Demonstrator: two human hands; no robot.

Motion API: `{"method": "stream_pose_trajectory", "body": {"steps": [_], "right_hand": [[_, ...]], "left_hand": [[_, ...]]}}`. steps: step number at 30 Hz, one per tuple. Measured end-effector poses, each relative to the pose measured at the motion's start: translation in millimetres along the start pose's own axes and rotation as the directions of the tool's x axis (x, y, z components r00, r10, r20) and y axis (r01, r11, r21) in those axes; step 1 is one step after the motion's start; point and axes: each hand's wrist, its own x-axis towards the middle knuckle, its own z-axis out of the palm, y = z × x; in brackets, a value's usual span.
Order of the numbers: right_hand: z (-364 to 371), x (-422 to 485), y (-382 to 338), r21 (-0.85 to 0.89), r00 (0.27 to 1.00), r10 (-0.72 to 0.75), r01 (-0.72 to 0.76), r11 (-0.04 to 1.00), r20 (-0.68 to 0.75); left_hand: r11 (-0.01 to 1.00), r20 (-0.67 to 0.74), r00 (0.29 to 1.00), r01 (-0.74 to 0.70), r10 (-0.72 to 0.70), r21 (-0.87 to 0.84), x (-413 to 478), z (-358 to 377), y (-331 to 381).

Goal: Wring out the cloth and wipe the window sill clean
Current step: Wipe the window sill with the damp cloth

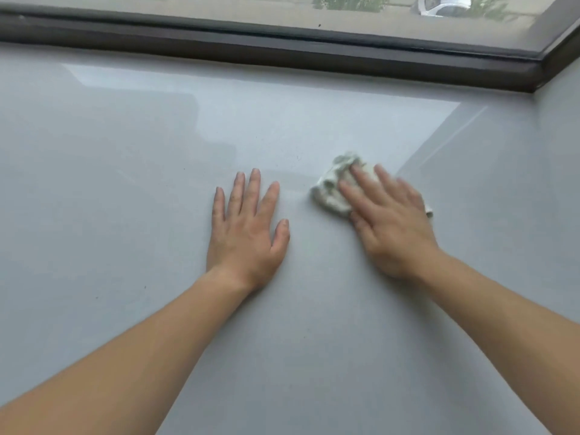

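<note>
The window sill (131, 189) is a wide, glossy pale grey surface filling most of the view. A small crumpled whitish cloth (329, 186) lies on it right of centre. My right hand (389, 224) presses flat on the cloth, fingers spread over it, and looks motion-blurred; most of the cloth sticks out past the fingertips to the upper left, and a small corner shows at the hand's right side. My left hand (248, 230) rests palm down on the bare sill, fingers apart, a short way left of the cloth and holding nothing.
A dark window frame (282, 54) runs along the sill's far edge and turns a corner at the upper right (552, 48). Glass above it shows the outdoors. A pale grey side wall (533, 171) rises at the right of the sill.
</note>
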Motion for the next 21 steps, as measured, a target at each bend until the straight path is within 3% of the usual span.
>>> {"method": "stream_pose_trajectory", "body": {"steps": [3,5,6,8,10,12,14,17,19,21], "right_hand": [[-9,56,11,0.092,0.939,0.341,-0.337,0.937,-0.041],[-8,75,-9,0.094,0.903,0.427,-0.422,0.902,-0.050],[-4,75,-23,0.067,0.936,0.348,-0.344,0.937,-0.059],[3,62,-42,0.006,0.999,0.028,-0.028,1.000,-0.030],[-5,62,-28,0.015,0.984,-0.174,0.173,0.985,0.042],[-12,85,0,0.001,0.989,-0.137,0.137,0.991,0.047],[-17,113,24,0.007,0.998,0.064,-0.064,0.998,0.002],[-17,139,13,0.057,0.945,0.323,-0.320,0.946,-0.053],[-13,135,-11,0.048,0.956,0.291,-0.289,0.956,-0.032],[-11,119,-23,0.018,0.995,0.096,-0.096,0.995,-0.012]], "left_hand": [[1.000,-0.010,1.000,-0.008,0.008,-0.004,0,2,0],[1.000,-0.013,1.000,-0.011,0.011,-0.016,0,3,0],[1.000,-0.019,1.000,-0.013,0.013,-0.019,-1,3,1],[1.000,-0.034,0.999,-0.014,0.014,-0.015,0,3,0],[1.000,-0.045,0.999,-0.021,0.021,-0.016,1,3,0],[0.999,-0.061,0.998,-0.034,0.034,-0.008,-1,3,0],[0.999,-0.076,0.996,-0.047,0.048,0.009,4,0,0],[0.999,-0.115,0.993,-0.021,0.016,-0.044,30,-6,3],[0.997,-0.122,0.992,-0.009,-0.001,-0.079,51,-6,9],[1.000,-0.086,0.996,0.006,-0.007,-0.021,61,-1,15]]}}
